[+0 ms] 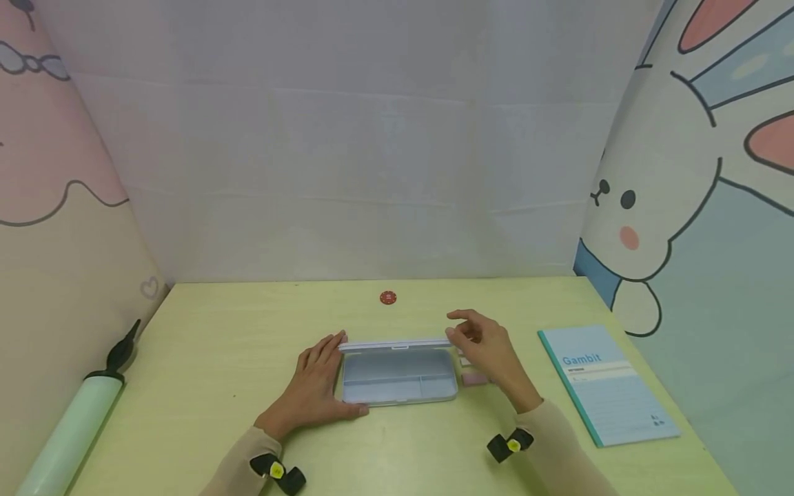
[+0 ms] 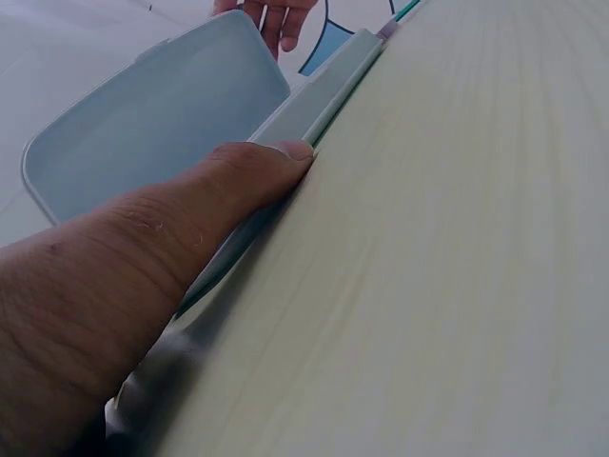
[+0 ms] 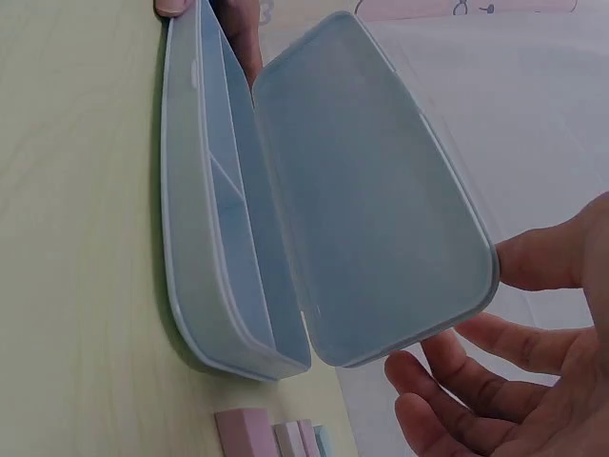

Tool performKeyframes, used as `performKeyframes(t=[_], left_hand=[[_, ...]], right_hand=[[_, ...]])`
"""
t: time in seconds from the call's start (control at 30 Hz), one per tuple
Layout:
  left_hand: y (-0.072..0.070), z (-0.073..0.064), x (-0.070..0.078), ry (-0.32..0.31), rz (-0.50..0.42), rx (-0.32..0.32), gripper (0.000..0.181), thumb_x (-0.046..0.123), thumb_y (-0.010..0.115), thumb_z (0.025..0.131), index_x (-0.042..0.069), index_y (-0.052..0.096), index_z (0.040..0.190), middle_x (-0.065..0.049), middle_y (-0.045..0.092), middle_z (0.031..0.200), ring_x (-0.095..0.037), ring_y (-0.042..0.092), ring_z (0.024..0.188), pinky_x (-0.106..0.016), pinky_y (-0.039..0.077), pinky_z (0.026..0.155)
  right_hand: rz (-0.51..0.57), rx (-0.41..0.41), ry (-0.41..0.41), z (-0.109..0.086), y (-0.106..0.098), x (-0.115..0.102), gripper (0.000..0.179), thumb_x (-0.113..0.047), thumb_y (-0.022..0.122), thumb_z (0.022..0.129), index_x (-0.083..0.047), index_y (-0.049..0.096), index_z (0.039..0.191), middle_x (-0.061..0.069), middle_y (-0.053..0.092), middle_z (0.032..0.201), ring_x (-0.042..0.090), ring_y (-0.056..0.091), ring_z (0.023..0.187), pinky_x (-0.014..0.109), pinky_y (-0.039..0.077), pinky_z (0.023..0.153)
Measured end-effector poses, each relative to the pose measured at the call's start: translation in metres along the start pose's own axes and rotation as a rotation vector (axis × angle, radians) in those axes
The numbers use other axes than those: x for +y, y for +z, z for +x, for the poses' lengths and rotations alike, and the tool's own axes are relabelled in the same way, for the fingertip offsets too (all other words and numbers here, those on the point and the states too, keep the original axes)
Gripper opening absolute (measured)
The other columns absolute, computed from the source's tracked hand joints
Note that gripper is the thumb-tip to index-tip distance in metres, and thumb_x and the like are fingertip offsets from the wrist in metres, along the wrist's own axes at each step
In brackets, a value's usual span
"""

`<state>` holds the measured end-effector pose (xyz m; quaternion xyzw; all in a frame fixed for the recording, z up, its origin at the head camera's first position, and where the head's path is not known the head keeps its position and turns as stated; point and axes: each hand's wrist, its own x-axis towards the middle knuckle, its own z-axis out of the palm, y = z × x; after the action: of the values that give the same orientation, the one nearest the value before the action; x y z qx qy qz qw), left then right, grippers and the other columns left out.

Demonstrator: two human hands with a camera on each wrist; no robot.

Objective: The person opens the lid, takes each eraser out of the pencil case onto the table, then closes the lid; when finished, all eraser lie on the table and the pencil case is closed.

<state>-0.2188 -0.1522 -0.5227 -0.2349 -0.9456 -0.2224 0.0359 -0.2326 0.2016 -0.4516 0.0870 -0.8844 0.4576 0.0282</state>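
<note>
A light blue plastic pencil case (image 1: pixel 381 379) lies on the table with its lid (image 3: pixel 371 190) raised; divided compartments show inside. My left hand (image 1: pixel 316 386) grips the case's left end, its thumb (image 2: pixel 257 171) on the front edge and its fingers toward the back corner. At the lid's right corner, my right hand (image 1: pixel 486 344) pinches the edge, thumb on one side and index finger behind, the other fingers loosely bent. Beside the case's right end, partly under the right hand, sit a pink block (image 3: pixel 247 433) and several smaller white, pink and bluish blocks (image 3: pixel 290 440).
A red round chip (image 1: pixel 388 297) lies behind the case on the pale table (image 1: pixel 217 358). At right is a notebook (image 1: pixel 608 386) marked "Gambit". A mint green pump-like cylinder (image 1: pixel 77 420) with a black nozzle stands along the left edge. A white sheet (image 1: pixel 372 151) hangs behind.
</note>
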Motion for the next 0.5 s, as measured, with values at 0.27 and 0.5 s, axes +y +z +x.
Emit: performKeyframes(t=[0.27, 0.5], left_hand=[[-0.001, 0.001, -0.001, -0.057, -0.041, -0.070, 0.136, 0.075, 0.086, 0.069, 0.004, 0.028, 0.170, -0.014, 0.031, 0.178, -0.041, 0.026, 0.164, -0.067, 0.022, 0.123], [-0.002, -0.002, -0.007, -0.035, -0.169, -0.042, 0.128, 0.070, 0.089, 0.070, 0.019, 0.030, 0.171, -0.004, 0.040, 0.174, -0.038, 0.032, 0.161, -0.068, 0.026, 0.120]], right_hand=[[-0.013, -0.125, -0.124, -0.016, 0.000, 0.008, 0.042, -0.019, 0.070, 0.104, -0.006, 0.063, 0.143, 0.013, 0.077, 0.119, 0.031, 0.074, 0.113, 0.048, 0.061, 0.100], [-0.057, -0.182, -0.123, -0.027, 0.002, 0.009, 0.049, -0.017, 0.074, 0.100, -0.007, 0.061, 0.145, 0.019, 0.071, 0.138, 0.041, 0.070, 0.124, 0.060, 0.055, 0.106]])
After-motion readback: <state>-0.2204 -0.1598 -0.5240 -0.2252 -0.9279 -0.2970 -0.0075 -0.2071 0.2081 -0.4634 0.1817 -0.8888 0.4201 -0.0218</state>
